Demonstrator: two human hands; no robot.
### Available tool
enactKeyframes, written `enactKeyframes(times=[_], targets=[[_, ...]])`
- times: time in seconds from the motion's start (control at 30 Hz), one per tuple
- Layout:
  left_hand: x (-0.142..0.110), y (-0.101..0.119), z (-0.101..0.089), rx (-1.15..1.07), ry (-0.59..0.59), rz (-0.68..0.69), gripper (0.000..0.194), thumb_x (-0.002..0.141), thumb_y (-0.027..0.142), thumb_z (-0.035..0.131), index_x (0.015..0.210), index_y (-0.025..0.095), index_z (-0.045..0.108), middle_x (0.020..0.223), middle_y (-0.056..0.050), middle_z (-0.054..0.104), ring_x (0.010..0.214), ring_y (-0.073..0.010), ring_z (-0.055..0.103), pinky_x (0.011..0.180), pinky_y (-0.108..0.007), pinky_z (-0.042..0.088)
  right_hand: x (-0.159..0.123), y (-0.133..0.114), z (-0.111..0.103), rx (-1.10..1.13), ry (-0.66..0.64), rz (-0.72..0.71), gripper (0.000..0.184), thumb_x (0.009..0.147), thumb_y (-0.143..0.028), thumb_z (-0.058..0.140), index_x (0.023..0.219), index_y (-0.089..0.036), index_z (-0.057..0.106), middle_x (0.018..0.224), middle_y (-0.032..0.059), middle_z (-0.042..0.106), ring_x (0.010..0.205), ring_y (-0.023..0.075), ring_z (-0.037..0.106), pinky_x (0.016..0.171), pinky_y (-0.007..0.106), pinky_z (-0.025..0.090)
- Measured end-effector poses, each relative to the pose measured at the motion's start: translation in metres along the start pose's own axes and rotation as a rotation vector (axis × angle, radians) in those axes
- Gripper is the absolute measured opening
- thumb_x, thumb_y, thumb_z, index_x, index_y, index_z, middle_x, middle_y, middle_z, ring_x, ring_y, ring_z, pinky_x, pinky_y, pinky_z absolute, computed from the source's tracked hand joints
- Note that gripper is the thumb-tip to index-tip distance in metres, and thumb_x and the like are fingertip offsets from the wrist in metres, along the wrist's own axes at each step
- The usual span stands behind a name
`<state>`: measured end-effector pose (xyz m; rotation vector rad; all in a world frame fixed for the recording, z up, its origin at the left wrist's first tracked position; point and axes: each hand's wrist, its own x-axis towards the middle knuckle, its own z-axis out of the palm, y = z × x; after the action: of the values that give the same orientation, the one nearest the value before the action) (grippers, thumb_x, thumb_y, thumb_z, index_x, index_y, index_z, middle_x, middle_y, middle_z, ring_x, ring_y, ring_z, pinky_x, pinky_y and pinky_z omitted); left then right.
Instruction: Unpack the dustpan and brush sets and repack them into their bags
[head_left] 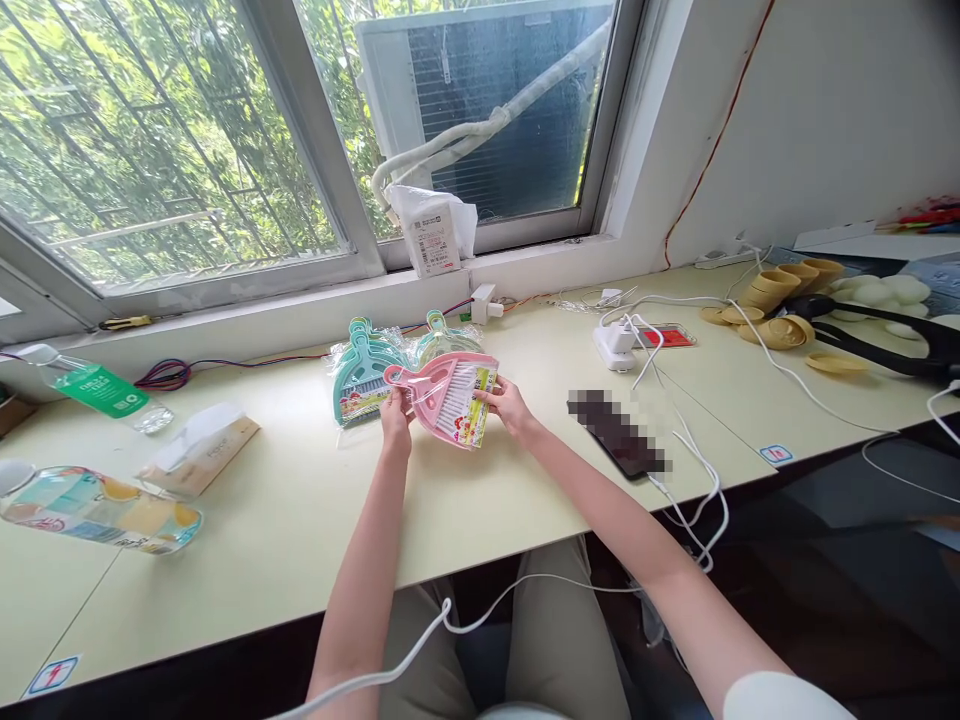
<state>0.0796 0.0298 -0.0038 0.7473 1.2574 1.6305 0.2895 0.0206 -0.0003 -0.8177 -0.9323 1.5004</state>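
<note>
A pink dustpan and brush set (450,400) in clear wrapping, with a printed label on its right part, is held above the table between both hands. My left hand (397,420) is closed on its left side near the handle. My right hand (508,405) grips its right edge by the label. Just behind, a stack of teal dustpan sets (364,372) in clear wrapping lies on the table. To its right is another wrapped set, pale green and yellow (436,338), partly hidden by the pink one.
At left stand out a green-labelled bottle (105,390), a tissue pack (201,450) and a juice bottle (105,508). A phone (619,435), a white charger (616,345) and loose cables (705,465) lie at right. Beige cups (772,290) are farther right. A tissue packet (433,238) leans on the sill.
</note>
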Motion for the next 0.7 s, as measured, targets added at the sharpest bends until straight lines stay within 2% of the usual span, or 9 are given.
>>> enactKeyframes(times=[0.13,0.2,0.27,0.33,0.37,0.43,0.53,0.63,0.7], targets=[[-0.002,0.010,-0.004,0.022,-0.042,0.077,0.046,0.084,0.056,0.049,0.110,0.020,0.060,0.110,-0.011,0.066,0.099,-0.0209,0.065,0.075,-0.031,0.053,0.000,-0.005,-0.002,-0.025,-0.001,-0.013,0.045,0.056,-0.031,0.083,0.095,-0.020,0.062,0.094,0.0048,0.072,0.085,0.0199,0.067,0.078,0.036,0.056],[-0.008,0.020,-0.004,0.111,-0.034,0.252,0.055,0.087,0.059,0.043,0.127,0.023,0.051,0.129,-0.011,0.057,0.117,-0.0231,0.056,0.089,-0.035,0.050,0.000,-0.009,-0.006,-0.068,-0.017,-0.036,0.045,0.057,-0.033,0.082,0.096,-0.020,0.063,0.095,0.0053,0.072,0.085,0.0205,0.067,0.077,0.036,0.056],[-0.015,0.030,-0.005,0.291,0.061,0.518,0.060,0.086,0.057,0.047,0.137,0.025,0.043,0.143,-0.010,0.045,0.132,-0.0234,0.042,0.104,-0.039,0.039,0.000,-0.014,-0.010,-0.131,-0.060,-0.032,0.046,0.056,-0.033,0.082,0.096,-0.020,0.064,0.093,0.0055,0.073,0.084,0.0210,0.068,0.074,0.036,0.056],[-0.019,0.037,-0.006,0.539,0.110,0.712,0.062,0.081,0.054,0.059,0.133,0.023,0.048,0.142,-0.010,0.047,0.135,-0.0253,0.038,0.112,-0.043,0.027,0.000,-0.017,-0.012,-0.193,-0.120,-0.001,0.046,0.055,-0.032,0.083,0.096,-0.020,0.065,0.089,0.0052,0.073,0.081,0.0210,0.068,0.070,0.035,0.055],[-0.020,0.039,-0.007,0.656,0.073,0.737,0.057,0.078,0.052,0.063,0.126,0.022,0.056,0.135,-0.010,0.054,0.131,-0.0268,0.043,0.112,-0.044,0.026,0.000,-0.017,-0.012,-0.215,-0.153,0.017,0.047,0.055,-0.031,0.083,0.096,-0.020,0.065,0.088,0.0050,0.073,0.080,0.0208,0.068,0.068,0.033,0.055],[-0.018,0.037,-0.007,0.790,-0.066,0.665,0.042,0.075,0.050,0.065,0.104,0.021,0.069,0.111,-0.010,0.068,0.111,-0.0279,0.059,0.105,-0.045,0.035,-0.001,-0.017,-0.012,-0.242,-0.201,0.045,0.048,0.055,-0.031,0.083,0.098,-0.020,0.066,0.087,0.0044,0.073,0.077,0.0198,0.068,0.064,0.030,0.053],[-0.008,0.030,-0.010,0.714,-0.154,0.493,0.031,0.074,0.048,0.064,0.082,0.019,0.071,0.080,-0.007,0.072,0.080,-0.0240,0.068,0.082,-0.038,0.051,-0.001,-0.018,-0.011,-0.256,-0.215,0.064,0.049,0.053,-0.031,0.084,0.097,-0.019,0.066,0.085,0.0039,0.073,0.075,0.0188,0.067,0.061,0.028,0.052],[0.005,0.032,-0.024,0.547,0.047,0.442,0.029,0.074,0.044,0.064,0.082,0.016,0.066,0.077,-0.008,0.071,0.075,-0.0222,0.068,0.075,-0.034,0.053,0.000,-0.021,-0.015,-0.216,-0.177,0.038,0.047,0.052,-0.030,0.084,0.094,-0.019,0.067,0.085,0.0036,0.073,0.076,0.0186,0.067,0.064,0.029,0.053],[0.011,0.039,-0.043,0.526,0.357,0.461,0.025,0.078,0.040,0.059,0.084,0.016,0.063,0.084,-0.010,0.071,0.082,-0.0226,0.068,0.083,-0.036,0.051,0.003,-0.023,-0.021,-0.154,-0.127,-0.001,0.047,0.052,-0.031,0.084,0.094,-0.019,0.067,0.086,0.0034,0.073,0.078,0.0184,0.067,0.068,0.030,0.054]])
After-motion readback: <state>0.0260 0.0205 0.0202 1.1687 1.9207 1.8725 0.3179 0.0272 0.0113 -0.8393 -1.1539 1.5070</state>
